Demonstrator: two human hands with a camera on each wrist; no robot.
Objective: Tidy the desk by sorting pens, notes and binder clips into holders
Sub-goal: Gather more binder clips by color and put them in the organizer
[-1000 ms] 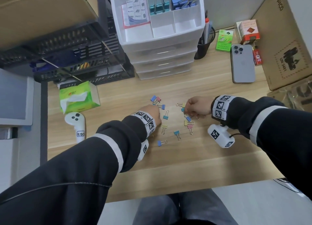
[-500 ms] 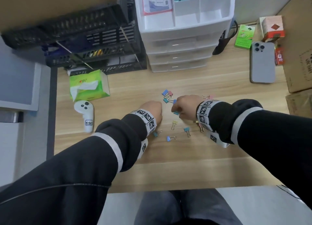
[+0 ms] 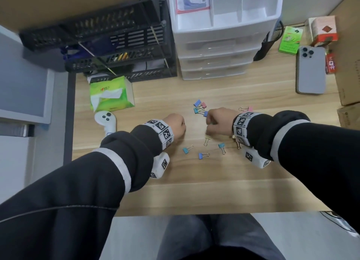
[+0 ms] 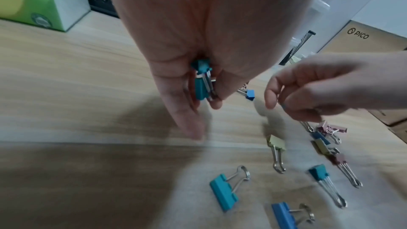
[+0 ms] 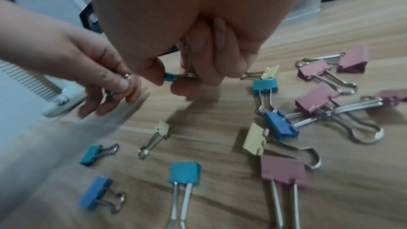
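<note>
Several coloured binder clips (image 3: 206, 139) lie scattered on the wooden desk (image 3: 194, 181) between my hands. My left hand (image 3: 176, 126) hovers just left of them, its fingers curled round teal binder clips (image 4: 201, 84) tucked in the palm. My right hand (image 3: 218, 121) is over the middle of the scatter and pinches a small teal binder clip (image 5: 170, 77) between thumb and fingers. A cluster of blue, pink and teal clips (image 3: 199, 107) lies just beyond it. More pink, yellow and blue clips (image 5: 279, 124) lie under the right wrist.
A white drawer organiser (image 3: 224, 45) with top compartments stands at the back. Black mesh trays (image 3: 116, 45) are at the back left, a green tissue box (image 3: 111, 94) and a white controller (image 3: 106, 120) to the left, and a phone (image 3: 310, 70) and cardboard boxes to the right.
My right hand has moved left across the clips toward my left hand and now pinches a teal clip. The view has shifted closer to the desk.
</note>
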